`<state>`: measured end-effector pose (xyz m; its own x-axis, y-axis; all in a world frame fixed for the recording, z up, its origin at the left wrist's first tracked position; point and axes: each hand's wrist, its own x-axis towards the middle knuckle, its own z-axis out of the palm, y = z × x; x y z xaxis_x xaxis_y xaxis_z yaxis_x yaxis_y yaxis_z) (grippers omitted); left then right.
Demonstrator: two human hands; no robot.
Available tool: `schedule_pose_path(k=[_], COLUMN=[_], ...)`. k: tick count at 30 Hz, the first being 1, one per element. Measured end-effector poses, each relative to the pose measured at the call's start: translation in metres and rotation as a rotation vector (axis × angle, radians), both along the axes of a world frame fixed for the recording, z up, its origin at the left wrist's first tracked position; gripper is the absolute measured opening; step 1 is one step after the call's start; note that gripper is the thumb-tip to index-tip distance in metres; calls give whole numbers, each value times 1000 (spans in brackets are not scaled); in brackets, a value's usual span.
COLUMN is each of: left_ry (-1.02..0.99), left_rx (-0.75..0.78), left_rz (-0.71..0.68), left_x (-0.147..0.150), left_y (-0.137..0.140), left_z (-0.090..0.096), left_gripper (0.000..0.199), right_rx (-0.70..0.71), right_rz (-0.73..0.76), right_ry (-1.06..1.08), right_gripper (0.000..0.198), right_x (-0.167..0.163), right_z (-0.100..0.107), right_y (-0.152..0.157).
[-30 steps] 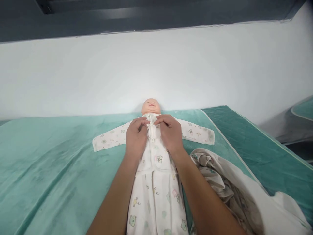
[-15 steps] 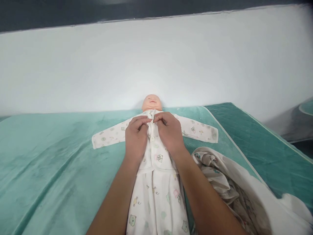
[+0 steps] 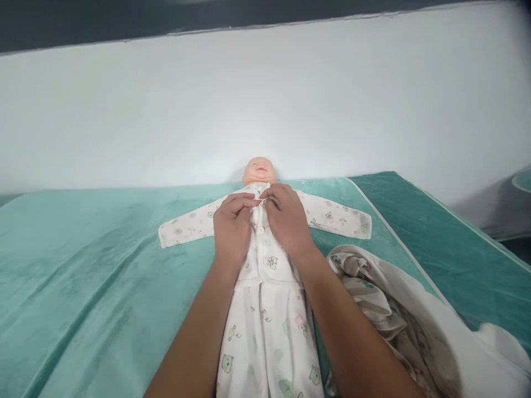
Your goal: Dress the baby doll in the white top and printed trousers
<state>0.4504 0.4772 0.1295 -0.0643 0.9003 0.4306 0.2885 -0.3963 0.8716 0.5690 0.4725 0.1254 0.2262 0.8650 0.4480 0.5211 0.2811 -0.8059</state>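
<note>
A baby doll [image 3: 260,171] lies on its back with its head toward the wall. It wears a white, animal-print baby shirt [image 3: 271,263] with both sleeves spread wide, and matching trousers [image 3: 269,337]. My left hand [image 3: 233,224] pinches the front edge of the shirt below the collar. Opposite it, my right hand [image 3: 287,218] has thumb and finger closed on the other side of the same opening. The fingertips nearly meet and hide the upper fastening. Lower on the front, a pale button [image 3: 261,230] shows between the hands.
A teal cloth [image 3: 103,276] with creases covers the surface under the doll. Right of my forearm lies a crumpled white printed cloth [image 3: 373,298]. Darker teal fabric [image 3: 435,237] extends on the right. Behind stands a white wall [image 3: 249,99].
Both hands stay at the upper shirt front with small finger movements; the right fingers have curled further over the fabric. The view has shifted slightly.
</note>
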Motion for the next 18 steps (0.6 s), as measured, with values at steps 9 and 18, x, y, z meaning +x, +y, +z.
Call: schedule_pose_path(k=[9, 18], left_ry=[30, 84], left_rx=[-27, -29], left_rz=[-29, -71], left_x=[1, 0], left_y=[0, 0], left_z=[2, 1], left_gripper=[34, 35], right_rx=[-5, -79], right_rz=[0, -26], right_ry=[15, 108], right_gripper=[15, 16], right_x=[1, 0], right_z=[-1, 3], right_y=[1, -3])
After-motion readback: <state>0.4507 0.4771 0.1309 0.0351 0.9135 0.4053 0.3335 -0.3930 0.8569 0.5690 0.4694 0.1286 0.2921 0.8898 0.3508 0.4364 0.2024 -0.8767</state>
